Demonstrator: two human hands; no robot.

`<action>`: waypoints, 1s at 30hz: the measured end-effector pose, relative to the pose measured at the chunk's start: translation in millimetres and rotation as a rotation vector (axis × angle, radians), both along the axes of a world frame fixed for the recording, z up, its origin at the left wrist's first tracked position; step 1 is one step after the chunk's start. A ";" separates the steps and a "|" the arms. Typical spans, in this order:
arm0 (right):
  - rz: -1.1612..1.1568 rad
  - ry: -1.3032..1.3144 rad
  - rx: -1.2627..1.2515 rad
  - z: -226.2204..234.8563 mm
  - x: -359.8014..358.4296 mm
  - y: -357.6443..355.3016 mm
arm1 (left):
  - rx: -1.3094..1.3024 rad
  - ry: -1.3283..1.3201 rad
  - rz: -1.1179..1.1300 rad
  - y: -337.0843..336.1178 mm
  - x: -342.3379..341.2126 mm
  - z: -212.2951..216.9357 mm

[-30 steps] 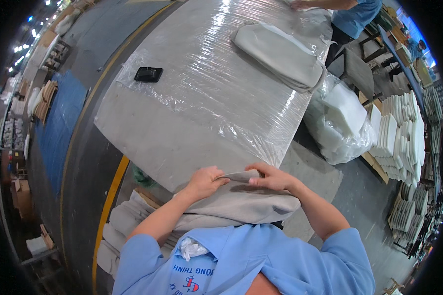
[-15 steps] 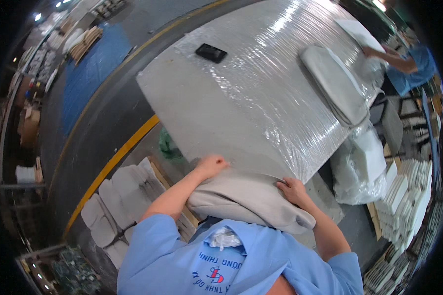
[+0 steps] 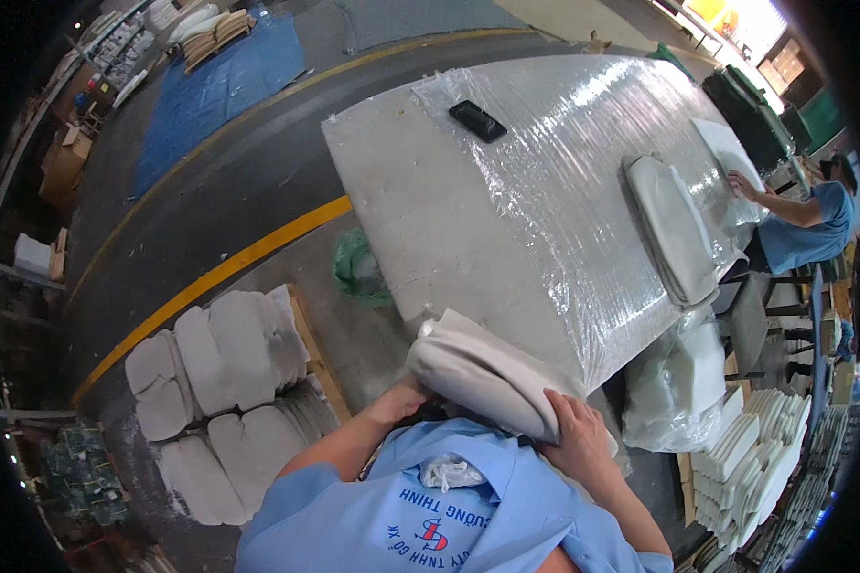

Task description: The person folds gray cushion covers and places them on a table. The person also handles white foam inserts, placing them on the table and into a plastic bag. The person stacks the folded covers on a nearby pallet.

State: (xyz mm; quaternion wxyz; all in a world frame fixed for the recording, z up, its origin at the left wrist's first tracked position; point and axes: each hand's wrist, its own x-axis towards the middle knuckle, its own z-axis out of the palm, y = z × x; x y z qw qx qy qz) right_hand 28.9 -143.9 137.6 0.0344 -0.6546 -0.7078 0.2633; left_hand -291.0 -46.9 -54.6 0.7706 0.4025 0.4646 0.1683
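Open wrapped table (image 3: 468,229) ahead, only phone (image 3: 478,121) and cushion stack (image 3: 674,229) far across.

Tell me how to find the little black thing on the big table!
Find the big grey table covered in shiny plastic wrap. Look at its far end, away from the person's hands holding a grey cushion. The small flat black rectangle lies there alone, the only dark thing on the table; the other cushion on the table is big and pale grey.
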 end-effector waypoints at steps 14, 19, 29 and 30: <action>-0.923 1.060 0.543 6.9 44.1 -40.3 | 0.109 -0.427 -0.294 57.8 189.5 128.6; -1.124 1.271 0.793 -13.4 15.6 -55.4 | 0.175 -0.494 -0.284 73.5 256.7 166.3; -1.052 1.345 0.658 -63.1 -64.5 -57.5 | 0.441 -0.082 -1.037 82.1 320.4 155.6; -1.005 1.282 0.593 -75.5 -76.1 -62.1 | 0.400 -0.058 -1.140 83.3 310.3 145.8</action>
